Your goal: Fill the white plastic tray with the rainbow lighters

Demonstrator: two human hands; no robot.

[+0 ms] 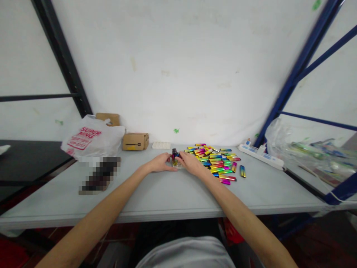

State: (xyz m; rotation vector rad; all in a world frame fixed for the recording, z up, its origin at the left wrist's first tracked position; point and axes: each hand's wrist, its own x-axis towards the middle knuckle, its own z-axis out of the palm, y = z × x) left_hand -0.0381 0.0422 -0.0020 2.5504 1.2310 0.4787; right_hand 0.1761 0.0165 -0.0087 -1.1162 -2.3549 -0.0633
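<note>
**Left hand (pixel 162 163) and right hand (pixel 192 162) meet over a pale grey table (pixel 167 197)**

Between the fingertips stand small, shiny, dark-topped pieces (pixel 174 157). The left thumb and fingers stand apart beside them; the right fingers bend against them. Whether either hand grips, I cannot tell. Just rightward spreads a heap of slim, glossy, rainbow-coloured pieces (pixel 216 162). Farther back sits a brown cardboard box (pixel 134 142).

White bag (pixel 89 139), red lettering, at left of grey table (pixel 161 201). Carton (pixel 113 119) behind it; smaller box (pixel 134 142) just beside. Power strip (pixel 269 160) at right, plug in. Plastic bags (pixel 309 154) right of blue post (pixel 311 46). Black post (pixel 63 56) left. Wall (pixel 178 74) pale, green-marked.
</note>
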